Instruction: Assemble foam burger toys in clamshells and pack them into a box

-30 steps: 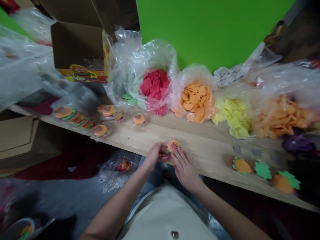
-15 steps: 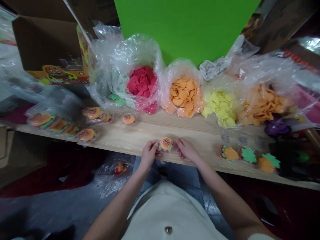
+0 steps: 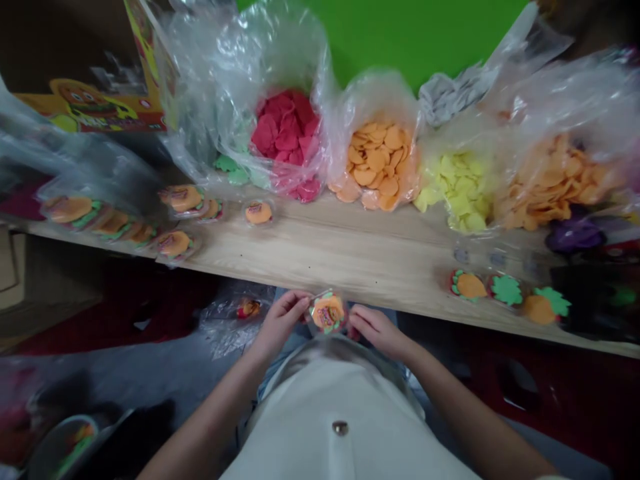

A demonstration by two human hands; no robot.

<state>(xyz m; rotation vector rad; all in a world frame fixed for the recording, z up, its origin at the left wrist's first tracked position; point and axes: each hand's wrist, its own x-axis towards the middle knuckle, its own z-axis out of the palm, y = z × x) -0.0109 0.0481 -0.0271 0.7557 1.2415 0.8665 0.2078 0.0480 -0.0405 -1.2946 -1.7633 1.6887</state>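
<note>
**Foam burger packet (image 3: pixel 327 313) pinched between two hands**

The person holds the packet just off the near edge of the wooden board (image 3: pixel 320 247), in front of the chest. The left hand (image 3: pixel 280 323) is at its left side, and the fingertips (image 3: pixel 300 301) grasp the clear wrapper. The right hand (image 3: pixel 377 331) is at its right side, and its curled fingers (image 3: pixel 357 317) also press on the wrapper, so neither hand is released. Along the far side of the board stand open plastic bags of red foam pieces (image 3: pixel 287 137), orange foam discs (image 3: pixel 375 160) and yellow foam pieces (image 3: pixel 463 190). More wrapped packets (image 3: pixel 175 243) lie to the left, and loose foam burger parts (image 3: pixel 470 285) lie to the right.
</note>
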